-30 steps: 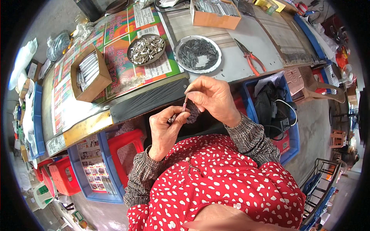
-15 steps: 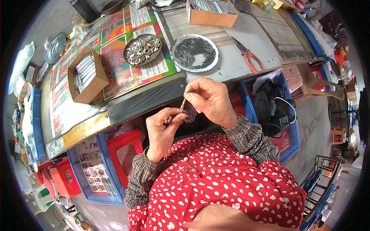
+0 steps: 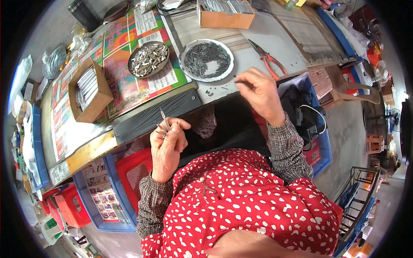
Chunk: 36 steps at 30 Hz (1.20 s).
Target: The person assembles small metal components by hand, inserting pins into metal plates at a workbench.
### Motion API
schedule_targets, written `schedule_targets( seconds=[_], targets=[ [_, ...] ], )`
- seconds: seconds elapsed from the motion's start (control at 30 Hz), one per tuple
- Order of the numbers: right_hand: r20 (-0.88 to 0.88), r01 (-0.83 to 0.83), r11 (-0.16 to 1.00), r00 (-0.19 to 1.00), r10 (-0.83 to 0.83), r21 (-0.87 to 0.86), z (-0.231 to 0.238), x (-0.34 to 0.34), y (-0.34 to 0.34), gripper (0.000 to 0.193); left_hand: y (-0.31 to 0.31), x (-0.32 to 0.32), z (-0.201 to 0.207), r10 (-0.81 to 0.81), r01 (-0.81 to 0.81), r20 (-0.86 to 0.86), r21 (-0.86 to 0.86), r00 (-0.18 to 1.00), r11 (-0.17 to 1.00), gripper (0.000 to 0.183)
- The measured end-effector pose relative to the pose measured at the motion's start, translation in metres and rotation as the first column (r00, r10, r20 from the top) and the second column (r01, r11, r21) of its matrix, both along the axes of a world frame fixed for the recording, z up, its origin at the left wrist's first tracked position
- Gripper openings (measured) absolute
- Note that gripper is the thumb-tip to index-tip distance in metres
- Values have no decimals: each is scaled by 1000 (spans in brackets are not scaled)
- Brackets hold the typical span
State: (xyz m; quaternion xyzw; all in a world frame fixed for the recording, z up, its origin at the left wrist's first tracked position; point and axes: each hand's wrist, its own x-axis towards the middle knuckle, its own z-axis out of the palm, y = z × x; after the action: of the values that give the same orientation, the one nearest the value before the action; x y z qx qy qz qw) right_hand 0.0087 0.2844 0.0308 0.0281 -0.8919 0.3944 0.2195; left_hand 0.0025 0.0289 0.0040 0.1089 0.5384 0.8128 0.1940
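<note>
My left hand (image 3: 168, 144) is closed around a slim silver tube (image 3: 163, 115), its narrow end pointing up toward the table edge. Small silver pieces (image 3: 161, 129) stick out between the same fingers. Off to the right, my right hand (image 3: 261, 93) is raised at the front table edge with thumb and fingertips drawn together; whatever they pinch is too small to make out. Just beyond it lies a white plate (image 3: 231, 71) of thin dark grey pointed pieces (image 3: 206, 58). Left of that plate, a dark round dish (image 3: 136, 74) holds short silver caps (image 3: 149, 59).
Red-handled pliers (image 3: 269, 60) lie right of the plate. A cardboard box (image 3: 101, 103) of silver tubes stands on the left, and another box (image 3: 226, 20) at the back. Below the table are blue crates (image 3: 124, 225) and red stools (image 3: 129, 165). Dark crumbs dot the table edge.
My hands were together at the tube; now they are apart. The right hand has moved right toward the plate and pliers, while the left has shifted left, still holding the tube.
</note>
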Motion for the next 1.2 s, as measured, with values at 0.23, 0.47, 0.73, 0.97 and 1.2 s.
schedule_targets(
  seconds=[0.23, 0.47, 0.73, 0.97, 1.2],
  targets=[
    [-50, -55, 955, 996, 73, 292, -15, -7, -10, 13, 6, 3, 12, -79, 33, 246, 185, 966, 982, 18],
    [-66, -26, 830, 995, 76, 557, -17, -15, -15, 5, -3, -4, 10, -27, 24, 138, 22, 990, 999, 15],
    [-35, -144, 693, 971, 238, 707, -11, -29, -16, 6, -26, -13, 19, 92, -97, -38, -160, 995, 982, 13],
    [43, -141, 859, 990, 138, 492, -1, -22, -14, 7, -61, -40, 45, 134, -442, -528, -515, 838, 735, 7],
    [93, -133, 991, 987, 134, -20, 4, -22, -16, 11, -127, -111, 70, -5, -816, -835, -538, 550, 212, 10]
  ],
)
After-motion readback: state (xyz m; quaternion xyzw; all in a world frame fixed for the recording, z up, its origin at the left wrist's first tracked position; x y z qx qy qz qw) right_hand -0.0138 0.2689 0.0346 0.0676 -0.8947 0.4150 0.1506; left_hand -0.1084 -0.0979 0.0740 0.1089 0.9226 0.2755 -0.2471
